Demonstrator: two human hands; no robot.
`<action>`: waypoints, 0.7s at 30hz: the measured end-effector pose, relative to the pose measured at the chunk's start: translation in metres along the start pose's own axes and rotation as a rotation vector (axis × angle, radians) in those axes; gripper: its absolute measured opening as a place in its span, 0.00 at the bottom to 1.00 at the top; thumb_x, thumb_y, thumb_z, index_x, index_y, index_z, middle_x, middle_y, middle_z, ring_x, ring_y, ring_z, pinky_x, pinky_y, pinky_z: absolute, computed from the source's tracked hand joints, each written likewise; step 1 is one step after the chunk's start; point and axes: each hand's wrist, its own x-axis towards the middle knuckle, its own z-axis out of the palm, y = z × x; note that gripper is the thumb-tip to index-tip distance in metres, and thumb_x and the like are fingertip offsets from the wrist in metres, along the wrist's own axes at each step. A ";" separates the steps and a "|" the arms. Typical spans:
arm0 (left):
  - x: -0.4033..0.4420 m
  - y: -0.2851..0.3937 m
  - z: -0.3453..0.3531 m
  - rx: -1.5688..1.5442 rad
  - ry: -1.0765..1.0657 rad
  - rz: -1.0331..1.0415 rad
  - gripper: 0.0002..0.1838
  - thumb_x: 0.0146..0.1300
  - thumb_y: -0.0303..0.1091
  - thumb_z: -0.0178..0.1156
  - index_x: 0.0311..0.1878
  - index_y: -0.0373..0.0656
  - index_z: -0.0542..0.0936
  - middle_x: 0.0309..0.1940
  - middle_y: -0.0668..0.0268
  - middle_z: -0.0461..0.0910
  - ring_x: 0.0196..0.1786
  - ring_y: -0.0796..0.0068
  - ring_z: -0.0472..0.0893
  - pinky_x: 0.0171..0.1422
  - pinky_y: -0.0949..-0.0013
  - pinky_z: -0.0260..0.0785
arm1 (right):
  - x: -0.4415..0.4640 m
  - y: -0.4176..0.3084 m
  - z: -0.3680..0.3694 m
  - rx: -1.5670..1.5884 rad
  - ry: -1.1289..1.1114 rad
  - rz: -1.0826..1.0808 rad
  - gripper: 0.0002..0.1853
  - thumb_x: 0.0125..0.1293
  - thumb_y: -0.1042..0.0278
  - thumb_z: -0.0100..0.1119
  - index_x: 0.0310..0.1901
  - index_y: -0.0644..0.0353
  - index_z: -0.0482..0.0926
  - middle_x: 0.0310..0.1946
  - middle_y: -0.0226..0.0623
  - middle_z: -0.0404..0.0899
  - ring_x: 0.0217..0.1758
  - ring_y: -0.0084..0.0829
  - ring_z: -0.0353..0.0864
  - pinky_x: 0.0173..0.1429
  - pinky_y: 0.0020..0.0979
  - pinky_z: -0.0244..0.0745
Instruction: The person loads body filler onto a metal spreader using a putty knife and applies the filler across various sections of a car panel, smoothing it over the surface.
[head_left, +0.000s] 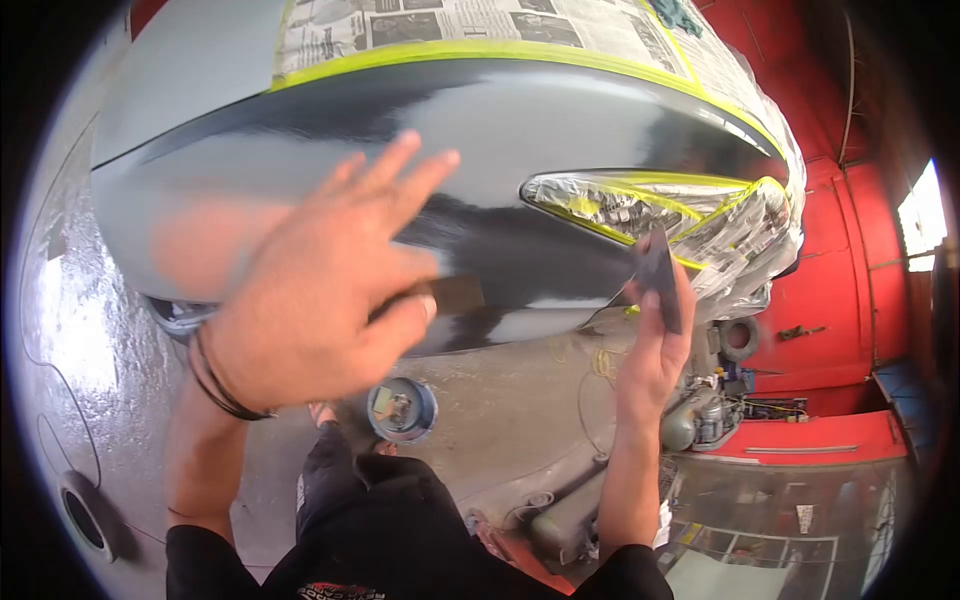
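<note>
My left hand (325, 285), with dark bands at the wrist, hovers over or rests lightly on a car's front fender (540, 110); which one I cannot tell. Its fingers are spread. A brownish patch shows beside the thumb, perhaps a reflection. The panel is patchy grey and glossy black. In my right hand (655, 360) is a thin dark grey sheet, which looks like sandpaper (660, 285), pinched between thumb and fingers near the masked headlight (620, 205). Newspaper, plastic and yellow tape cover that headlight.
Newspaper (450, 25) edged with yellow tape (430, 50) covers the area above the fender. On the floor stands a round bucket (402, 408) with something inside. A tyre (88, 515) lies at left. Compressor-like equipment (700, 420) and a red wall (820, 280) are at right.
</note>
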 end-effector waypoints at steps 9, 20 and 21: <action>0.036 -0.012 0.006 0.123 -0.047 -0.245 0.14 0.66 0.33 0.66 0.46 0.31 0.92 0.89 0.39 0.64 0.92 0.32 0.59 0.96 0.29 0.40 | 0.103 0.041 0.062 -0.932 -0.006 -0.746 0.27 0.74 0.78 0.69 0.69 0.39 0.91 0.72 0.24 0.83 0.78 0.38 0.78 0.85 0.52 0.58; 0.036 -0.012 0.011 0.123 -0.009 -0.242 0.13 0.66 0.31 0.68 0.46 0.31 0.91 0.88 0.39 0.67 0.92 0.33 0.60 0.96 0.28 0.39 | 0.084 0.042 0.053 -0.989 -0.118 -0.669 0.23 0.75 0.70 0.72 0.69 0.39 0.91 0.68 0.27 0.85 0.75 0.41 0.81 0.79 0.45 0.66; 0.037 -0.010 0.010 0.123 -0.009 -0.247 0.13 0.66 0.31 0.69 0.46 0.31 0.91 0.88 0.39 0.67 0.92 0.32 0.60 0.96 0.28 0.39 | 0.091 0.033 0.052 -0.972 -0.111 -0.674 0.22 0.75 0.70 0.72 0.68 0.39 0.91 0.67 0.26 0.86 0.73 0.40 0.82 0.77 0.45 0.66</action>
